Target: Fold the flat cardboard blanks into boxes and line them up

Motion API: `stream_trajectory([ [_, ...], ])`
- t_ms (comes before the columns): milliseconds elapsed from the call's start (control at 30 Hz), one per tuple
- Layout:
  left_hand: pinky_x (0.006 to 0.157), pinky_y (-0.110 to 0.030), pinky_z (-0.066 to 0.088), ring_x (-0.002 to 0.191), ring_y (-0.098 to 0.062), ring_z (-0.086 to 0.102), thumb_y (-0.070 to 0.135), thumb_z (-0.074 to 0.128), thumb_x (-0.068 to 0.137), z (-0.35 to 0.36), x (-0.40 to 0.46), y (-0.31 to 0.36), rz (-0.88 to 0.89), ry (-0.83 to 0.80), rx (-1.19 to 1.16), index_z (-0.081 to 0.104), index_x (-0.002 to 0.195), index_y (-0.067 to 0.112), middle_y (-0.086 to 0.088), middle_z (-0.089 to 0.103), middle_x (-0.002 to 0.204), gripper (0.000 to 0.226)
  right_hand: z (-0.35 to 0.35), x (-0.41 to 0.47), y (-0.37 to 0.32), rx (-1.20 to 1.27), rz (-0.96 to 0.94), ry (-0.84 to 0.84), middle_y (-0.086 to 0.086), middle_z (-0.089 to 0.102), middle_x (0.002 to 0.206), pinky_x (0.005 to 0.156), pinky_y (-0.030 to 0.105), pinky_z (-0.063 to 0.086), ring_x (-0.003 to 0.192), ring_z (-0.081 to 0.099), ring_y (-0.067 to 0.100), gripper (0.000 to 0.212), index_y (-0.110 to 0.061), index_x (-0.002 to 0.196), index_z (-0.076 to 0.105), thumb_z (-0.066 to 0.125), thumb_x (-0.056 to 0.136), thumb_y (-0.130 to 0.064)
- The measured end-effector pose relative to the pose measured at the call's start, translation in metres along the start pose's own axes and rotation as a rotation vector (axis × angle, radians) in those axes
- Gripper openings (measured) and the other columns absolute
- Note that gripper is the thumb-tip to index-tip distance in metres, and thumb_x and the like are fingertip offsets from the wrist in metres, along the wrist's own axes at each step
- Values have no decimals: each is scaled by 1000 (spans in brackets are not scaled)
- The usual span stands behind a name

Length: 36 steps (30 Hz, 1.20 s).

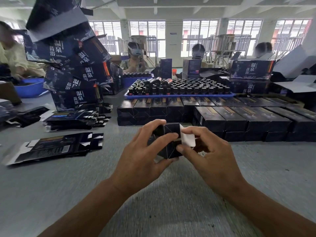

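With our left hand (145,147) gripping the small dark cardboard box (169,142), our right hand (206,147) should, we think, tuck its pinched white flap (188,138) squarely inside.

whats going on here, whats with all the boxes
A person is folding a small dark box above the grey table, gripping it with the left hand and the right hand while a white flap is still open. Flat blanks lie to the left. Finished boxes stand in rows behind, in front of a blue tray of bottles.
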<state>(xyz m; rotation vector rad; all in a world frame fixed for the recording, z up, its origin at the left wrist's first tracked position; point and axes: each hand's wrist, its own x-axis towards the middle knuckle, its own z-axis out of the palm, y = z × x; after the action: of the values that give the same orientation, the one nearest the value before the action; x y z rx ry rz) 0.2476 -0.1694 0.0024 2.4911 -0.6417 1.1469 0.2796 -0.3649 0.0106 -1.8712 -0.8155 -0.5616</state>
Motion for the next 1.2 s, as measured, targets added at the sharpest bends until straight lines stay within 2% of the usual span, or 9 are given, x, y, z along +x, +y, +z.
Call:
stream_trajectory([
  [200,97,-36,53,130,-28,51,45,70,86,0,-1,-3,13,-24,19,49,133,29,-12,45,148,55,1,0,0,-10,-1,10,-20,66,109,80,17,53,97,65,4,34,-30,119,65,76,87,-23],
  [333,100,-34,47,136,-28,46,42,70,86,-1,-2,-6,31,-49,43,50,137,28,-11,41,152,56,-1,1,1,-24,-4,11,-20,66,109,80,15,51,98,64,2,34,-27,120,65,76,87,-20],
  [500,103,-37,44,139,-30,44,36,77,84,1,-3,-9,77,-46,111,55,135,26,-14,41,153,56,-1,1,-1,10,32,10,-21,66,109,76,10,50,96,64,0,46,-37,125,56,76,86,-23],
  [633,103,-37,44,137,-30,47,42,68,90,1,-3,-9,62,-15,112,55,134,25,-14,42,153,49,-2,0,0,14,23,-21,-20,66,108,79,12,50,99,65,1,48,-30,128,58,78,85,-21],
  [733,103,-40,47,136,-30,48,43,68,89,0,-3,-8,20,-6,85,63,132,21,-14,43,153,48,-3,1,-1,15,-2,-54,-21,65,113,84,9,47,107,62,0,46,-28,132,59,69,91,-11],
  [800,104,-40,47,137,-29,47,42,70,88,0,-3,-7,4,3,55,61,133,22,-13,43,153,50,-3,1,-2,46,-1,-60,-21,65,115,84,7,45,110,60,0,42,-28,133,60,60,95,-12],
  [900,111,-31,41,139,-22,45,47,66,87,-1,-1,-1,-40,18,8,44,144,23,-7,43,153,66,-3,2,-4,90,24,-37,-21,66,114,82,10,48,108,62,1,34,-30,129,63,52,97,-26],
  [1000,115,-19,34,139,-13,42,49,67,85,0,0,7,-138,18,-88,29,153,21,3,40,152,83,-2,2,-5,129,91,-27,-27,64,111,77,7,48,102,63,-4,26,-39,123,59,60,98,-33],
  [1200,113,-8,25,135,-9,41,45,70,82,4,0,16,-180,-10,-101,32,151,19,4,40,150,84,-2,4,-5,131,168,-60,-27,67,104,78,13,53,93,67,-2,21,-49,106,63,66,90,-36],
])
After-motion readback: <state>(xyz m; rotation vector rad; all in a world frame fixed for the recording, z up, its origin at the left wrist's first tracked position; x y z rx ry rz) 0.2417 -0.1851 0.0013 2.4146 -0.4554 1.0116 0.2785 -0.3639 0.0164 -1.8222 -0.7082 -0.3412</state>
